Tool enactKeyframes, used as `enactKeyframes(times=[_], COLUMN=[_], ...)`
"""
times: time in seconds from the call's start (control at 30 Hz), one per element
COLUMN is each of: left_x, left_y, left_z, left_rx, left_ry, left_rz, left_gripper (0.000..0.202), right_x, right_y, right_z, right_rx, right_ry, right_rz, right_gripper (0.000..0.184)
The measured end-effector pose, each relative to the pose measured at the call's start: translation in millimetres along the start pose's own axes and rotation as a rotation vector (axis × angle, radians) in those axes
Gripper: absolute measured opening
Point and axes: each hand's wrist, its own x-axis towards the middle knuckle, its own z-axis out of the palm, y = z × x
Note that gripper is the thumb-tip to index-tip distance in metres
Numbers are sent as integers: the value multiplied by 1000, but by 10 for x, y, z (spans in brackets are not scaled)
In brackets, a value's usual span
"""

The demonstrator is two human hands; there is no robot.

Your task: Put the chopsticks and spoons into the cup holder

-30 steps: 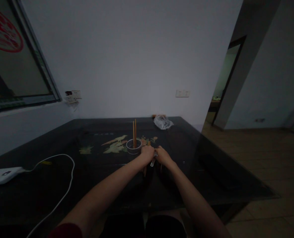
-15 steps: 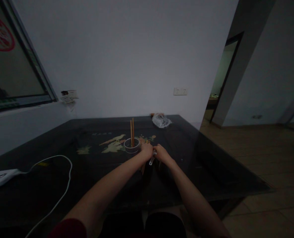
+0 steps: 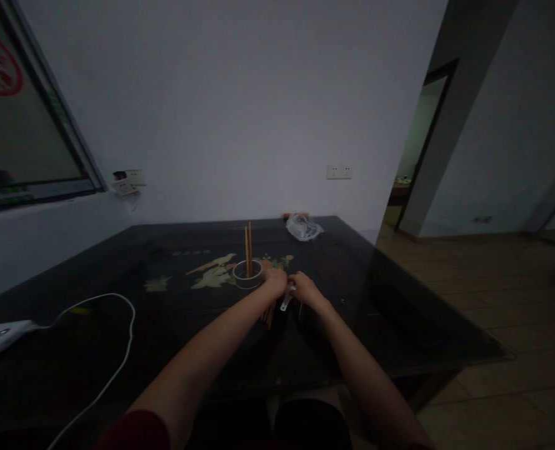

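My left hand (image 3: 276, 279) rests closed over a loose bundle of wooden chopsticks (image 3: 269, 314), whose ends stick out below and just above it. Close beside it is my right hand (image 3: 303, 287), fingers bent inward and their tips nearly meeting the left hand. Under those fingertips lies a white spoon (image 3: 285, 300), its handle pointing toward me. A thin utensil (image 3: 300, 309) shows below the right palm, too dark to name. Left of the hands stands a round metal-rimmed bowl (image 3: 248, 282) with two chopsticks (image 3: 249, 250) upright in it.
The dark table (image 3: 188, 350) has a bird-and-flower picture on its top. A crumpled clear plastic bag (image 3: 302, 228) lies at the back by the wall. A white power strip (image 3: 3, 337) and its cable (image 3: 130, 337) are on the left. A dark flat object (image 3: 406, 315) lies at right.
My left hand has shifted slightly over the chopsticks, its fingers reaching a little farther toward the bowl. The spoon and bowl keep their places; the view has moved slightly.
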Motion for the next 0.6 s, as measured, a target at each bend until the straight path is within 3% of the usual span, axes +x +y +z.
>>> enactKeyframes(times=[0.13,0.4,0.6], left_x=[35,45,64], left_y=[11,-57,-59], left_z=[14,69,98], left_rx=[27,46,38], left_ry=[-9,9,-9], left_rz=[-67,-53,-39], left_gripper=[32,47,40], right_x=[-21,-20,-22], right_y=[9,35,37], right_z=[-34,-86,-81], right_rx=[2,-5,-7], right_ry=[8,-13,-21], right_rz=[-6,17,36], right_gripper=[29,35,38])
